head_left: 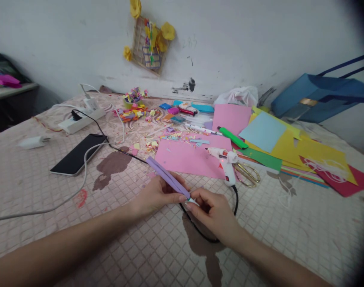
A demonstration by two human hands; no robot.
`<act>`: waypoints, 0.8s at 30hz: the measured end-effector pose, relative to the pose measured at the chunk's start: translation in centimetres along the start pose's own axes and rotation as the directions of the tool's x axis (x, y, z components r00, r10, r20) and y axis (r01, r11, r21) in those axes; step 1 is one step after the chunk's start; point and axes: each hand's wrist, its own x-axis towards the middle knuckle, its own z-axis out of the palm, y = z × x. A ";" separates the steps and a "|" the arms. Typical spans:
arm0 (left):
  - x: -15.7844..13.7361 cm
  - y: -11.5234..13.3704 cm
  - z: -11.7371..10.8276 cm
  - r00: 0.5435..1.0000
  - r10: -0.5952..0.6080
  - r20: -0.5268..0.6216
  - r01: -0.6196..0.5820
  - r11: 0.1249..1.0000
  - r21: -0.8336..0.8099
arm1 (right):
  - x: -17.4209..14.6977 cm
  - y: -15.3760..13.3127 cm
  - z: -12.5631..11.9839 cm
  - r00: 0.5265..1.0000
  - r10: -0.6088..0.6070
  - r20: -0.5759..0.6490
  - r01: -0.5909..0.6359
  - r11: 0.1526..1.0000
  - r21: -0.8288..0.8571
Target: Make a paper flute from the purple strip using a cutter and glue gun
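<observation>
My left hand point(162, 191) is closed around a long purple folded paper strip point(167, 175), which slants up to the left. At its lower right end shows a small white piece point(192, 201), pinched between the thumb and fingers of my right hand point(212, 211). Whether the white piece is joined to the strip I cannot tell. A white glue gun point(226, 161) lies just beyond my right hand, with its black cord passing beneath both hands. Gold-handled scissors point(249, 175) rest beside it. Pink paper point(194, 159) with cut scraps lies in front of my hands.
A black phone point(80, 153) and a white power strip point(82, 121) with cables are on the left. Colored sheets point(265, 131), a green marker point(232, 137) and white string point(325, 169) lie to the right. Paper flowers point(134, 111) sit at the back, near the wall.
</observation>
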 end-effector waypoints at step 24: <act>-0.1 0.0 0.3 0.991 -0.070 -0.118 0.061 0.995 -0.076 | 0.2 0.0 0.1 1.000 0.001 0.013 -0.001 1.000 0.028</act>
